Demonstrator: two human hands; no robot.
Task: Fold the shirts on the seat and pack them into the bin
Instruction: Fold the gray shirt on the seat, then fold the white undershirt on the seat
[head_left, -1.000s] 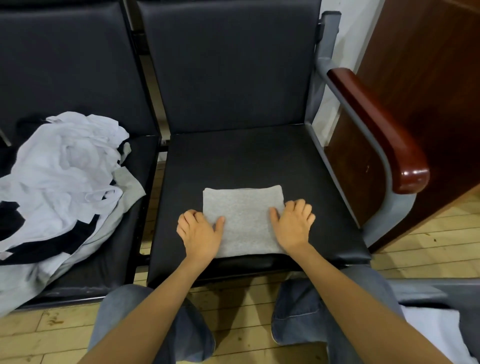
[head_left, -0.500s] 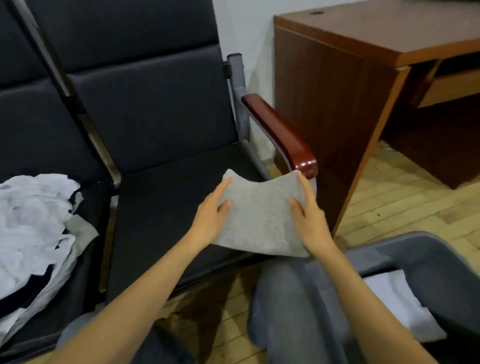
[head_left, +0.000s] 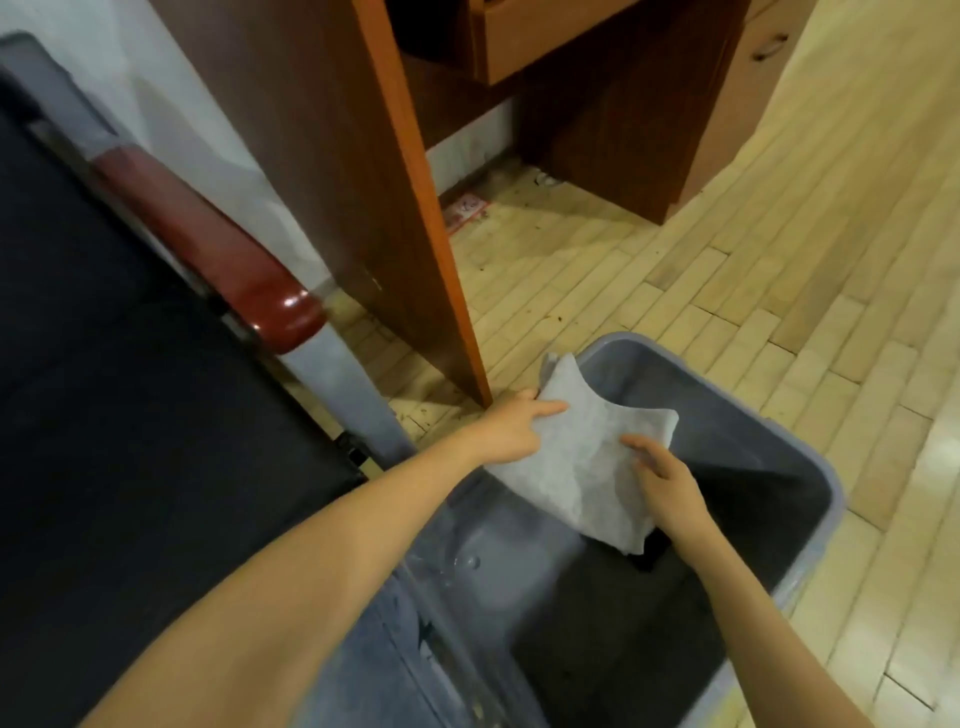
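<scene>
A folded grey shirt (head_left: 582, 457) hangs over the open grey bin (head_left: 810, 462), sagging in the middle. My left hand (head_left: 511, 428) pinches its left edge, thumb on top. My right hand (head_left: 660, 475) holds its right side, thumb on top, fingers under the cloth. The bin's inside is dark; a small dark item (head_left: 649, 553) shows just below the shirt. The pile of unfolded shirts is out of view.
The black seat (head_left: 130, 415) with its red-brown armrest (head_left: 228, 260) lies to the left. A wooden desk panel (head_left: 374, 208) stands just beyond the bin, with drawers (head_left: 550, 36) behind. Light wood floor (head_left: 727, 291) spreads to the right. My jeans-clad knee (head_left: 384, 644) touches the bin's near wall.
Both hands lifted the folded grey shirt off the seat and carried it right, over the bin. The view swung right, so the shirt pile left the frame.
</scene>
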